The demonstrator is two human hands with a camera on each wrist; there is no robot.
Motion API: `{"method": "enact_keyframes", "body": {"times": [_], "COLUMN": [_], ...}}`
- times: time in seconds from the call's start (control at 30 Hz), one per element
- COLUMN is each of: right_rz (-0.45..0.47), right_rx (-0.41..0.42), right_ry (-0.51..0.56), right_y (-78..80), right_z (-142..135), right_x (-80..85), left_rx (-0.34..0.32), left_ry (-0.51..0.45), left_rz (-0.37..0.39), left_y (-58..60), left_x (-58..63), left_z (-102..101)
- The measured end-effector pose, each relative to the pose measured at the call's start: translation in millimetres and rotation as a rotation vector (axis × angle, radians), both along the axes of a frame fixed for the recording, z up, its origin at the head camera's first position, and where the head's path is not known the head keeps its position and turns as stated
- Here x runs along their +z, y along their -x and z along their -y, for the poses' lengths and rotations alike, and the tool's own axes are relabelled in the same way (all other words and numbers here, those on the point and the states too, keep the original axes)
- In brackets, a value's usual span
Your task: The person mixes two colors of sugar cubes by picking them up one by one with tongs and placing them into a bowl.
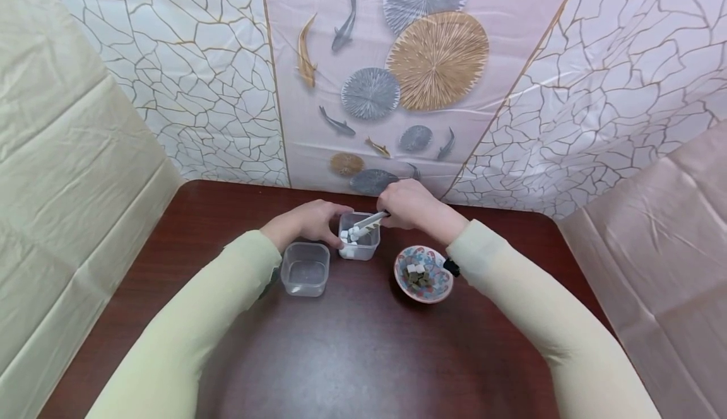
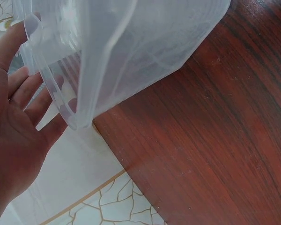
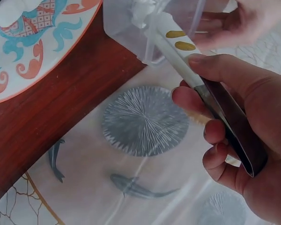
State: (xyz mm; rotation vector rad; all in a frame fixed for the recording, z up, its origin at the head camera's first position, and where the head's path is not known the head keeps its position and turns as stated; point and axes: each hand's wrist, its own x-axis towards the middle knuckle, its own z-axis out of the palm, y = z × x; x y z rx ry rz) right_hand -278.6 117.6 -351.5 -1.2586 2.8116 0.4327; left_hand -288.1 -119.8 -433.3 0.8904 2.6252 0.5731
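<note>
My left hand (image 1: 309, 220) holds a small clear plastic container (image 1: 363, 253), thumb on the near side and fingers toward the far side. Several white cubes (image 1: 353, 234) lie in that container. My right hand (image 1: 406, 203) grips a pair of metal tongs (image 3: 181, 63), whose tips reach down among the cubes; whether they pinch one I cannot tell. To the right, a patterned bowl (image 1: 442, 288) holds a few white cubes (image 1: 416, 268) and dark greenish-brown pieces (image 1: 419, 279).
A second clear container (image 1: 307, 274) stands left of the first, close to my left wrist; it fills much of the left wrist view. All stand on a dark reddish wooden table (image 1: 363, 343). Patterned cloth (image 1: 227, 91) hangs behind the table's back edge.
</note>
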Motion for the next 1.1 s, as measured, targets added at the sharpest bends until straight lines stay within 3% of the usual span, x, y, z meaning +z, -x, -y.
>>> {"method": "enact_keyframes", "body": {"times": [0.3,0.67,1.1], "right_rz": [-0.021,-0.041,0.030], "right_rx": [0.046,0.045,-0.041], "right_ry": [0.167,0.318,0.356], "right_y": [-13.3,-34.4,-61.6], "right_z": [-29,-68,-119], "right_x": [9.8,24.4,26.3], "left_rx": [0.006,0.013,0.009], "left_ry": [0.014,0.018,0.000], "left_rz": [-0.003,0.006,-0.001], "left_y": [-0.7,-1.5,-1.4], "left_x": [0.4,0.1,-0.5], "left_z": [-1,0,-1]}}
